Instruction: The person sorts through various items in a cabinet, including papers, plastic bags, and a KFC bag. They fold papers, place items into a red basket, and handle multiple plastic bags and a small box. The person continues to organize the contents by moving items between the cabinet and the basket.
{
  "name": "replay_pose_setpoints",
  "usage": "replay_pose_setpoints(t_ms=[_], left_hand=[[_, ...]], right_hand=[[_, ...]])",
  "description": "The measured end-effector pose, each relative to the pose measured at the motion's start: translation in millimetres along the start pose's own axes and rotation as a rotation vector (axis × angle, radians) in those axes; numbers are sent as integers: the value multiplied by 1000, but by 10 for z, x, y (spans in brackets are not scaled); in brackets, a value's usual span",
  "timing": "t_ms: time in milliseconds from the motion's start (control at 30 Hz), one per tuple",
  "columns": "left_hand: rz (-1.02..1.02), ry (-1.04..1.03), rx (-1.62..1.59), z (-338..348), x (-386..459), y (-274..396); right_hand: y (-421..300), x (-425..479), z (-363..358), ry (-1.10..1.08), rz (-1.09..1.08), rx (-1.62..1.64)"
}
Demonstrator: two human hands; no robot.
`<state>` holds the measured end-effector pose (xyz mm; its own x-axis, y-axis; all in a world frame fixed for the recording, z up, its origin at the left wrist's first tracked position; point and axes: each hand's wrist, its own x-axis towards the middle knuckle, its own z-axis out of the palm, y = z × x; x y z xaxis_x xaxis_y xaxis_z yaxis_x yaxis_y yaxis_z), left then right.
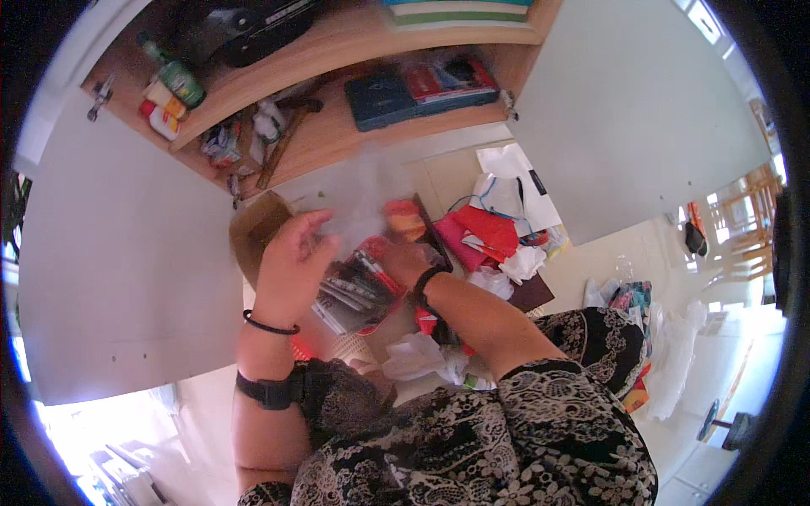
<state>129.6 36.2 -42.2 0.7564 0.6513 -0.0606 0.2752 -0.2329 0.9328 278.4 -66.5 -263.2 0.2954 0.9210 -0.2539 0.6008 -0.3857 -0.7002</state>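
My left hand (297, 253) is raised with fingers apart and curled, beside a blurred translucent plastic bag (364, 196). Whether its fingers touch the bag is unclear. My right hand (405, 259) is lowered over a red-rimmed container (380, 322); its fingers are blurred, so what they hold is hard to tell. Pens and flat grey packs (345, 294) lie in that container. Behind my right hand, a red and orange packet (406, 218) rests against a dark box edge. An open brown cardboard box (253, 228) stands left of my left hand.
Red cloth (484, 231), white papers (506, 190) and crumpled plastic (490, 281) lie on the floor at right. Open cabinet doors (139, 253) flank both sides. The lower shelf holds a hammer (288, 139) and a dark teal case (380, 104); a green bottle (182, 82) stands above.
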Motion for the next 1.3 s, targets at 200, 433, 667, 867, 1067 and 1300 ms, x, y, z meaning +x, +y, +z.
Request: replay_pose_setpoints(t_ms=[200, 433, 667, 867, 1067, 1300], left_hand=[[98, -110, 276, 66, 50, 18], [68, -18, 178, 42, 10, -21], [234, -23, 317, 53, 12, -23], [230, -31, 72, 145, 39, -85], [173, -198, 234, 327, -9, 10], [240, -227, 10, 589, -130, 72]], right_hand=[[760, 183, 215, 15, 15, -23], [1560, -659, -256, 263, 488, -622], [1733, -637, -697, 375, 286, -547], [1571, -631, -1722, 259, 151, -617], [459, -906, -2346, 246, 31, 1], [-597, -1497, -2376, 272, -13, 332]])
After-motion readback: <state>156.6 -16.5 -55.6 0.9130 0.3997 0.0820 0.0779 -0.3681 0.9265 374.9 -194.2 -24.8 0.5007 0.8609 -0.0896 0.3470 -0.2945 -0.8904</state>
